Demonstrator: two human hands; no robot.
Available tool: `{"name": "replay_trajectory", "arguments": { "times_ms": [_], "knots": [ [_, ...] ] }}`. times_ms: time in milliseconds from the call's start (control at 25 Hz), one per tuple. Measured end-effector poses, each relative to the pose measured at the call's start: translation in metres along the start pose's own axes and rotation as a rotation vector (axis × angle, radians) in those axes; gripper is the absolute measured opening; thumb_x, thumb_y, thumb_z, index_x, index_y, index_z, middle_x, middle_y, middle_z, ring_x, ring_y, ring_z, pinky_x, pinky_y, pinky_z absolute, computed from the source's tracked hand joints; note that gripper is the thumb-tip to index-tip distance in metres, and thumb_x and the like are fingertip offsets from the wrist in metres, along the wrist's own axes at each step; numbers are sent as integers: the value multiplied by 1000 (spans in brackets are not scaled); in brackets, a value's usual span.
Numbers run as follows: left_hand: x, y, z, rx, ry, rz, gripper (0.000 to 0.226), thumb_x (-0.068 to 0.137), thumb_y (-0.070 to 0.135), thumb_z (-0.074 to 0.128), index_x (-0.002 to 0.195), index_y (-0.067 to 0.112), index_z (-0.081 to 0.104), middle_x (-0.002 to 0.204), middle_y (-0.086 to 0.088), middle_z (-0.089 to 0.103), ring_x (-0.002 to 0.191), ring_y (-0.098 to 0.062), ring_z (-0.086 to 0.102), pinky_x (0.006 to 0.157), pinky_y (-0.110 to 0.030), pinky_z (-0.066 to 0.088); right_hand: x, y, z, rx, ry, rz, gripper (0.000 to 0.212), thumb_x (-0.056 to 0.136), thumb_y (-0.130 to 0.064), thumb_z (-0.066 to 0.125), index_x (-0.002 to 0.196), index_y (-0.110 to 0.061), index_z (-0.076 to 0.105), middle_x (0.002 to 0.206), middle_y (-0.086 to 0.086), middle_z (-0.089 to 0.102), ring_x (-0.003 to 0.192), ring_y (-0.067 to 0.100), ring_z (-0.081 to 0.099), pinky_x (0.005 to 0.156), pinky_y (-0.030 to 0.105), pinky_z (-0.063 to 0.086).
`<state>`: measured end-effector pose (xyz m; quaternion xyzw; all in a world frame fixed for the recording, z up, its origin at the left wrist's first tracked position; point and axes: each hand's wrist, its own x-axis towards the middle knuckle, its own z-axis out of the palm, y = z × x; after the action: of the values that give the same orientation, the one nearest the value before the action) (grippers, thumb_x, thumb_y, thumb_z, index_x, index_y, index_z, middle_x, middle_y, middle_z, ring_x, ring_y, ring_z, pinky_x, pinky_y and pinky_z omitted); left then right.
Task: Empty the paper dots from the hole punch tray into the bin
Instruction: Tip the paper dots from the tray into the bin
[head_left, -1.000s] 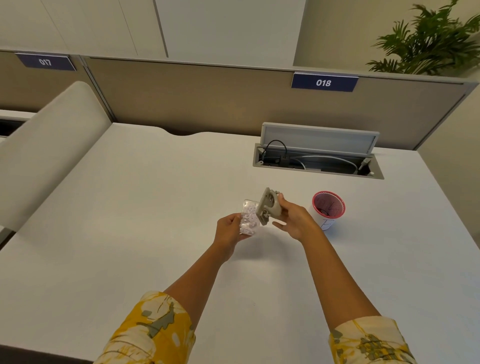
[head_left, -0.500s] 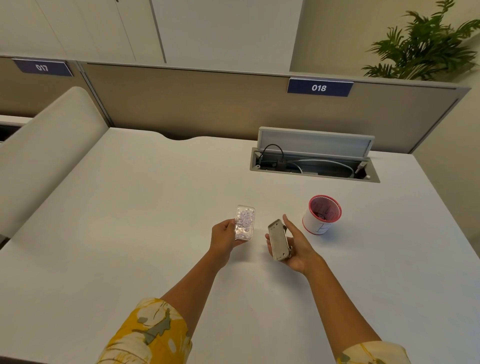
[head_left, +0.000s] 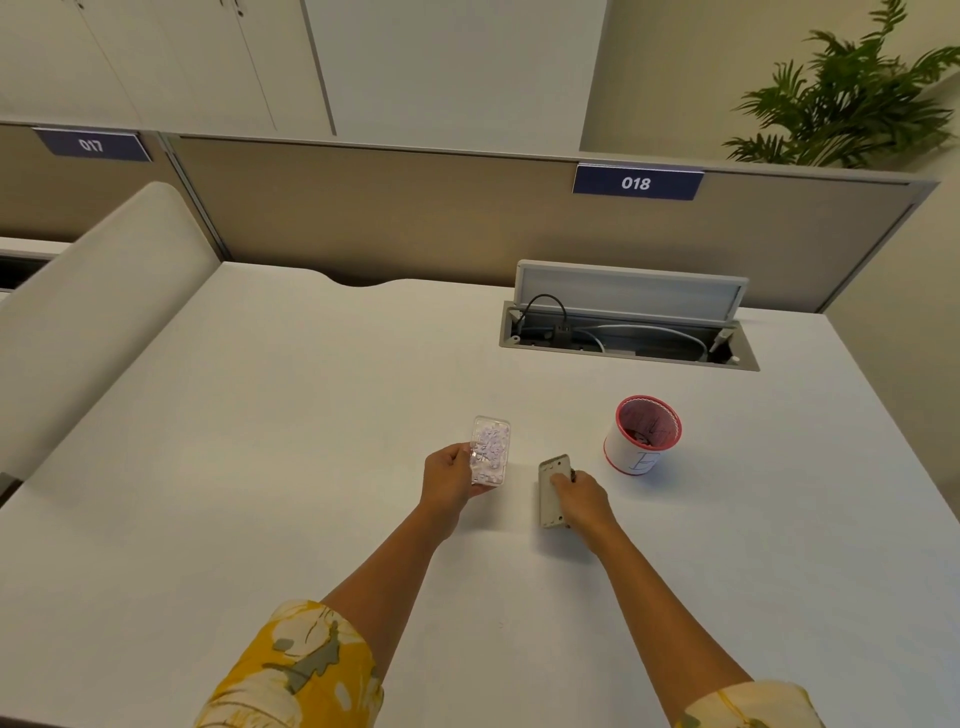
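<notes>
Tray: the clear rectangular plastic tray (head_left: 489, 450), full of pale paper dots, is in the left hand, open side up and roughly level, above the white worktop (head_left: 260, 441). One second ago it was pressed against the punch body; half a second ago it had already come free. Now it sits further from the punch.
Punch: the small grey metal hole punch (head_left: 554, 491) is now down on the worktop under the right hand, long side pointing away from the person. Half a second ago it was cradled in the upturned palm, clear of the surface.
Left hand: the left hand (head_left: 448, 480) reaches forward, arm nearly straight, its fingers closed on the near left edge of the tray, thumb on the tray's side.
Right hand: the right hand (head_left: 581, 496) has turned from palm-up to palm-down. Its fingers lie over the punch's right side and top, wrapped on it; whether the grip is firm or only resting I cannot tell.
Bin: the small white cylindrical bin with a red rim (head_left: 642, 434) stands upright on the worktop, to the right of and beyond the right hand, apart from both hands. The tray is well left of it. Its place on the worktop matches the earlier frames.
Sleeves: yellow floral sleeves (head_left: 296, 670) show at the bottom edge on both arms.
Surroundings: an open cable hatch (head_left: 626, 332) is set into the worktop beyond the bin.
</notes>
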<state>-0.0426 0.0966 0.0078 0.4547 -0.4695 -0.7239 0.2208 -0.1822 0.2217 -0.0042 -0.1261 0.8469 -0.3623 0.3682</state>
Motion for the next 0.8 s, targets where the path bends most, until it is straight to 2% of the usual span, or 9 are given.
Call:
{"name": "replay_trajectory", "arguments": {
  "times_ms": [120,160,360,480,640,800],
  "knots": [
    [-1,1,5,-3,1,6,30,104,7,41,115,-5,67,108,-21,71,86,-27,72,58,-26,61,0,-2,-2,-81,64,-61,35,96,-29,55,110,1,64,111,20,66,93,33,64,66,34,54],
    [-1,2,7,-8,1,7,29,104,8,42,115,-4,67,107,-19,71,86,-26,72,58,-26,61,0,-2,-2,-113,81,-78,33,94,-28,59,109,1,67,109,19,68,92,33,65,64,32,51],
    [-1,1,14,2,-20,23,28,105,10,43,112,0,68,103,-16,73,86,-24,73,61,-27,62,-1,1,-5,-200,166,-108,27,88,-25,66,106,-5,73,107,14,72,91,28,65,68,27,42],
    [1,3,18,19,-42,31,30,105,10,42,114,-2,68,106,-19,72,89,-28,73,64,-30,63,2,6,-9,-204,166,-77,28,88,-21,65,111,-7,71,114,10,71,100,26,63,74,28,45],
    [4,7,25,17,-86,26,28,104,10,43,110,0,69,107,-19,73,88,-28,73,65,-31,62,4,7,-17,-158,194,-90,31,89,-24,64,114,-7,70,117,9,70,107,27,63,90,35,49],
    [4,10,35,44,-167,-9,28,106,12,43,113,2,68,110,-20,73,87,-26,74,68,-32,63,5,-10,-29,42,200,-244,27,93,-29,62,101,-5,73,99,10,75,94,26,69,87,38,55]
  ]
}}
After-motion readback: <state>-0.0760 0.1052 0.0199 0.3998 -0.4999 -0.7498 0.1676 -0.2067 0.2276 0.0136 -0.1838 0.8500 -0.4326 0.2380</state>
